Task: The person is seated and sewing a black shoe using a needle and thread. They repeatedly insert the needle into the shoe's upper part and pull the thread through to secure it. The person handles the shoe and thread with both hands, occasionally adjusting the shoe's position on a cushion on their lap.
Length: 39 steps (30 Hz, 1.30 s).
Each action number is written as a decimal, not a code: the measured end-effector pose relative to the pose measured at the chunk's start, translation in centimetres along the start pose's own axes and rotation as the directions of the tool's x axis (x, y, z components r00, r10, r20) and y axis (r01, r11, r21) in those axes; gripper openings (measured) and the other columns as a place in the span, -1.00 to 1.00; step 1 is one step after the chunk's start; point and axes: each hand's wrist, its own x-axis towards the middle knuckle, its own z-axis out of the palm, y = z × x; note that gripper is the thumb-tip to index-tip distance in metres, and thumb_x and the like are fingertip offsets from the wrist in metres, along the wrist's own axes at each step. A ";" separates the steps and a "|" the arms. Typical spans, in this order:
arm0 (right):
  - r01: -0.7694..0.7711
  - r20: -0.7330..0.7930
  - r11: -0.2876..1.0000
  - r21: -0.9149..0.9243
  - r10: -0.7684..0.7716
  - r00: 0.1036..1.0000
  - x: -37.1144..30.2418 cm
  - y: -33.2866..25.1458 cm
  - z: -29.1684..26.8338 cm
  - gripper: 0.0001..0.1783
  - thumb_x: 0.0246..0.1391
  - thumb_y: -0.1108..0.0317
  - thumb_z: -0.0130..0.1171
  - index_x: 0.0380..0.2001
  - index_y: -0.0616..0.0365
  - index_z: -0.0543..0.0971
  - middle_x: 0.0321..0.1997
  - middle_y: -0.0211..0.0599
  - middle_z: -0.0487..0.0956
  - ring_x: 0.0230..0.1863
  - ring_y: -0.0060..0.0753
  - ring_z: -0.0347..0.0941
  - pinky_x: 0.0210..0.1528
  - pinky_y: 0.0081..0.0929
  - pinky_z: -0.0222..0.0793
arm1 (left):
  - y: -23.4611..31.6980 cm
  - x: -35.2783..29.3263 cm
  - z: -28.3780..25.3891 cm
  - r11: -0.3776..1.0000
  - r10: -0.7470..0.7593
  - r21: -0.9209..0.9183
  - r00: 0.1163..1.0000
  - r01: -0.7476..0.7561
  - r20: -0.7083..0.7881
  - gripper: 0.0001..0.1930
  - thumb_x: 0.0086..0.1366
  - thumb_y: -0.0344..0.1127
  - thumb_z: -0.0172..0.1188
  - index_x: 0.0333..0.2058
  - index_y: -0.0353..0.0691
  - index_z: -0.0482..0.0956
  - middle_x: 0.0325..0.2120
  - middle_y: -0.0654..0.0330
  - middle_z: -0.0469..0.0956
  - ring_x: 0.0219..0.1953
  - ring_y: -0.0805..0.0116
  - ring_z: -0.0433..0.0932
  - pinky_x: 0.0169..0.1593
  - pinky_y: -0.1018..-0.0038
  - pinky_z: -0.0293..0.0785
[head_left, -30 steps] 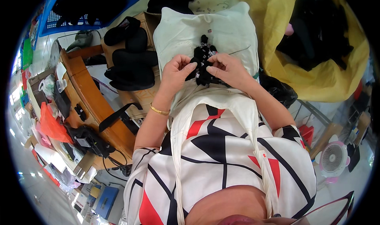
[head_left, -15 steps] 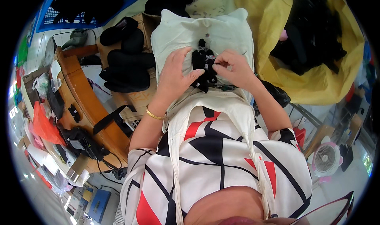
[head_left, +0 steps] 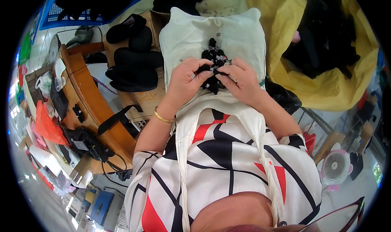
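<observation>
Indoor workroom, fisheye, black rim. Floor (head_left: 360,193) pale and glossy, tile joints visible upper left. Left side: orange-brown wooden tabletop (head_left: 86,99), cluttered, orange-red plastic bag (head_left: 49,124) near its outer side, black cable (head_left: 106,173) hanging off the near end. Cardboard box (head_left: 142,97) just beside it, toward the middle. Blue plastic crate (head_left: 48,19) upper left. Lower left: blue-topped unit (head_left: 102,206), kind unclear. Right: big yellow sack (head_left: 326,101), open; below it, white-and-pink fan (head_left: 336,166) on the floor. Light bright, whitish; small glints lower left. Greenish bright patch (head_left: 378,175) at right rim, maybe a window, too distorted to tell.
</observation>
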 end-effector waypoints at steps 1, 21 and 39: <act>0.022 0.017 1.000 -0.015 -0.021 1.000 0.0 0.1 -0.2 -0.81 0.11 0.36 0.27 -0.25 0.22 0.56 -0.44 -0.23 0.46 -0.40 -0.22 0.42 -0.36 -0.42 0.36 | -0.1 0.0 0.0 1.000 0.015 0.015 1.000 -0.015 0.012 -0.81 0.16 -0.45 0.32 -0.22 -0.22 0.62 -0.39 0.26 0.50 -0.37 0.47 0.44 -0.27 0.58 0.35; -0.469 0.559 0.828 0.308 0.241 0.793 1.4 -0.3 -4.2 -0.82 0.16 0.42 0.16 -0.17 0.15 0.61 -0.39 -0.36 0.62 -0.47 -0.52 0.37 -0.35 -0.55 0.34 | 1.3 0.0 -1.5 0.893 0.375 0.202 0.913 -0.402 0.160 -0.73 -0.05 -0.44 0.41 -0.30 -0.12 0.65 -0.30 0.34 0.65 -0.14 0.19 0.53 -0.04 0.38 0.46; -0.638 0.622 0.635 0.436 0.299 0.723 0.2 -0.6 -2.5 -0.88 0.23 0.45 0.11 -0.19 0.13 0.58 -0.40 -0.56 0.55 -0.48 -0.72 0.30 -0.41 -0.66 0.27 | 0.7 -0.9 -1.0 0.931 0.352 0.055 0.926 -0.361 0.135 -0.76 -0.02 -0.41 0.41 -0.31 -0.15 0.65 -0.33 0.31 0.66 -0.20 0.23 0.54 -0.03 0.40 0.42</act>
